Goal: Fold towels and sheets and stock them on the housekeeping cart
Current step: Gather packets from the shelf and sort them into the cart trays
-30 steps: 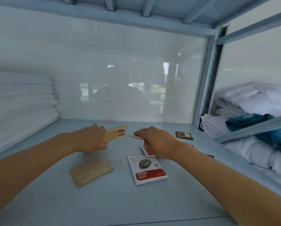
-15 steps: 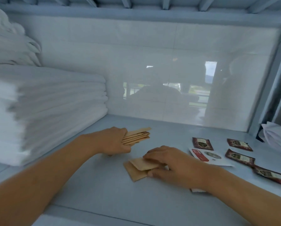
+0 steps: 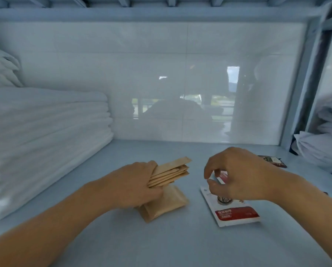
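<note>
1. Folded white linen (image 3: 45, 135), the task's own item, is stacked at 9 o'clock against the left side of the shelf (image 3: 180, 243). A looser heap sits above it at 10 o'clock. The stack is squared to the wall, which I judge keeps the shelf floor free for sorting.

2. The left hand (image 3: 134, 185), at 7 o'clock of centre, grips a fanned bundle of brown paper packets (image 3: 171, 172), fingers curled round its near end. The bundle is held off the shelf, angled toward 1 o'clock. That position suits collecting like items into one hand.

3. Directly beneath that hand, more brown packets (image 3: 165, 204) lie flat on the shelf, partly covered by the hand. They appear not yet gathered into the bundle.

4. The right hand (image 3: 236, 176), at 4 o'clock of centre, hovers above the shelf with thumb and fingers loosely curved toward each other. No item is visible between them, so I rate it empty and relaxed. The posture suggests readiness to pinch the next flat item.

5. A white-and-red sachet (image 3: 232, 211) lies flat below the right hand, at 5 o'clock. A second one, partly hidden, sits behind the fingers.

6. A dark sachet (image 3: 273, 160) rests at 3 o'clock, near the shelf's right edge.

7. Unfolded white linen (image 3: 319, 149) is piled at 3 o'clock beyond the frame upright, apart from the folded stack.
</note>
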Demonstrator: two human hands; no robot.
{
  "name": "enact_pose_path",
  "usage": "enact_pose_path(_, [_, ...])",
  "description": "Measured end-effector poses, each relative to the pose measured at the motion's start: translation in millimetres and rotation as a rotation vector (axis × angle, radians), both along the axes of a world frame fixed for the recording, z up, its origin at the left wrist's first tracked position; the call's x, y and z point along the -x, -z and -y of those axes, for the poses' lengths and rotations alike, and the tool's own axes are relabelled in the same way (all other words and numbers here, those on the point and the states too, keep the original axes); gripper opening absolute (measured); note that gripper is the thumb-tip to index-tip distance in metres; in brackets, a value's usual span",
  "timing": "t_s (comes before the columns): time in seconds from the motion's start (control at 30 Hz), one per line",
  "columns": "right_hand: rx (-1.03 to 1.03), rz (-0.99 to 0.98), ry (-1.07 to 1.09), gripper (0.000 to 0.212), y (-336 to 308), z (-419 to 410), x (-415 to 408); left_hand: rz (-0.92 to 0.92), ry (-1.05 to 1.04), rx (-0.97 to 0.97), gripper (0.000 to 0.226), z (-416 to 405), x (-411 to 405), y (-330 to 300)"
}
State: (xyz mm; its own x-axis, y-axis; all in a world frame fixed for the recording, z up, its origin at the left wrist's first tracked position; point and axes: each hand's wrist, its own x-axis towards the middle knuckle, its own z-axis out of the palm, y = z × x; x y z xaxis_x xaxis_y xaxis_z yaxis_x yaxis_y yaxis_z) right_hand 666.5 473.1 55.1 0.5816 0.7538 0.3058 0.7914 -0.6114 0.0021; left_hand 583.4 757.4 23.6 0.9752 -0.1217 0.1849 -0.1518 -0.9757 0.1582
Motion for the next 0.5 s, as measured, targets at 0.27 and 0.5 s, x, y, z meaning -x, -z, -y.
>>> enact_pose_path(0.27, [0.116, -0.085, 0.151, 0.063, 10, 28, -34, -0.04, 0.02, -0.027, 0.108, 30, 1, 19])
enact_pose_path(0.5, [0.093, -0.441, 0.283, 0.111, 16, 74, -54, -0.086, 0.039, -0.092, 0.09, 33, -13, 21])
